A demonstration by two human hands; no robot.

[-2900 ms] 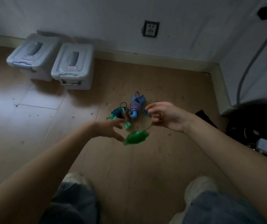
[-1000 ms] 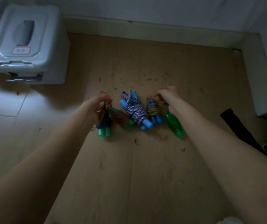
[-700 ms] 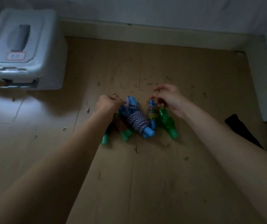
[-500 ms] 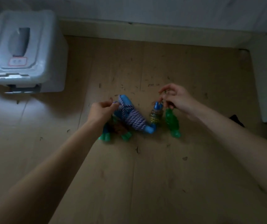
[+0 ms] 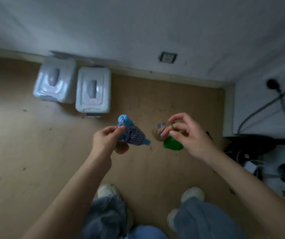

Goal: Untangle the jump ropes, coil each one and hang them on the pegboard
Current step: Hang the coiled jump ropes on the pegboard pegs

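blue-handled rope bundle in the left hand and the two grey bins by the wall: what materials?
Blue-handled rope bundle: the handles look like smooth moulded plastic with an even blue sheen; the cord looks like braided fabric, going by its purple-and-white weave. Motion blur leaves this open.
Grey bins: likely glossy hard plastic, judging by their moulded lids and soft highlights.

Bare forearms, blue jeans (image 5: 198, 219), and pale, off-white sneakers (image 5: 108, 190).

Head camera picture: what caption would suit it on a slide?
Standing over a wooden floor, the left hand holds a blue rope bundle and the right hand a green-handled one.
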